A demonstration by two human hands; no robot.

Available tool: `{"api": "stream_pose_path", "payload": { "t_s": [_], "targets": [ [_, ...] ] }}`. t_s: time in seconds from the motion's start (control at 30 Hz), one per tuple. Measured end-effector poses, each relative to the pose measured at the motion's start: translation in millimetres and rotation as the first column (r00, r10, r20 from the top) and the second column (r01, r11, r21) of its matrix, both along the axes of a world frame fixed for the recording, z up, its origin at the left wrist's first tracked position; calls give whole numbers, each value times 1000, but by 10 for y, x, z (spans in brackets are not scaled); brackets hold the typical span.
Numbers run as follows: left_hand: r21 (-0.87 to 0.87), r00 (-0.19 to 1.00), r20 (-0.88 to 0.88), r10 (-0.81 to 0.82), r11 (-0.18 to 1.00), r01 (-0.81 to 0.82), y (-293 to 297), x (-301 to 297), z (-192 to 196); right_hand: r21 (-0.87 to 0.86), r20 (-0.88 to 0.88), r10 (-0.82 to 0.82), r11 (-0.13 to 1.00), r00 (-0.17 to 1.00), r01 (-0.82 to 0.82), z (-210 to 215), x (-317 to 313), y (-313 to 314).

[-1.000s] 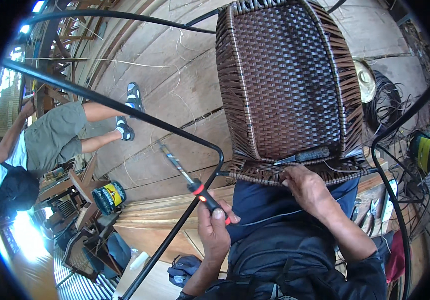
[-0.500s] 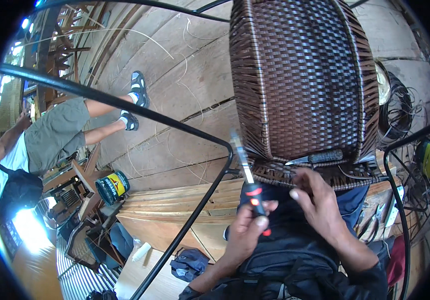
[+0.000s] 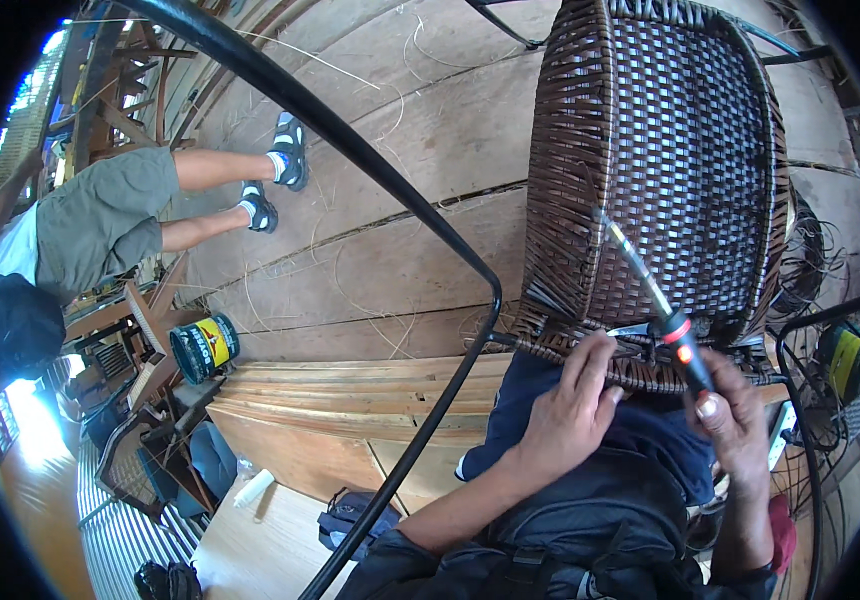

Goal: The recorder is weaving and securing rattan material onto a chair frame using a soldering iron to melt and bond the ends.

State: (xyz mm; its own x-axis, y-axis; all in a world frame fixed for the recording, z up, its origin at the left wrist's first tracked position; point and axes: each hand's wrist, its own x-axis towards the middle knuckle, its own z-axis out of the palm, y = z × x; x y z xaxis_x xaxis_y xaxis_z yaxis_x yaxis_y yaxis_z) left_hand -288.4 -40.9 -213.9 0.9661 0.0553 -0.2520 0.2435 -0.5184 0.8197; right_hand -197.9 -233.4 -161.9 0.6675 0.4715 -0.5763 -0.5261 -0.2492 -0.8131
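Note:
A brown woven chair seat (image 3: 690, 160) with a black metal frame (image 3: 390, 190) tilts across my lap. In my right hand (image 3: 735, 410) is a soldering iron (image 3: 685, 350) with a black and red handle and a glowing red light. Its metal shaft slants up and left over the weave. My left hand (image 3: 570, 405) rests at the seat's lower woven edge, fingers stretched forward and thumb apart. Just beyond those fingertips lies a knife (image 3: 632, 329); its blade shows, while the rest is largely hidden near the iron.
To the left, a person in green shorts (image 3: 115, 215) stands on the plank floor (image 3: 420, 240). A dark green bucket (image 3: 203, 348) sits near stacked boards (image 3: 350, 395). Coiled dark strands (image 3: 810, 255) lie at the right, near another bucket (image 3: 850, 360).
The soldering iron has passed from my left hand to my right. My left hand has moved to the woven edge. The seat has shifted to the right in view.

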Motion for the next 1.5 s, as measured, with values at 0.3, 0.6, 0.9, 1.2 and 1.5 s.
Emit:
{"api": "stream_pose_path", "payload": {
  "t_s": [0.3, 0.6, 0.9, 1.2, 1.5],
  "targets": [
    [4, 996, 78, -45, 999, 45, -37, -108, -373, -632, 436, 551, 750, 712, -193, 239, 498, 295],
    [93, 958, 207, -199, 979, 184, 12, -219, -441, -800, 359, 802, 528, 478, -285, -25, 620, 521],
    [163, 942, 161, -296, 949, 270, 21, -238, -443, -828, 118, 950, 255, 288, -500, -132, 749, 679],
    [171, 958, 130, -257, 957, 234, -16, -200, -419, -813, 172, 943, 300, 286, -499, -229, 727, 705],
    [114, 947, 100, -306, 949, 295, -2, -186, -418, -809, 100, 955, 241, 279, -536, -269, 745, 715]
  ]
}}
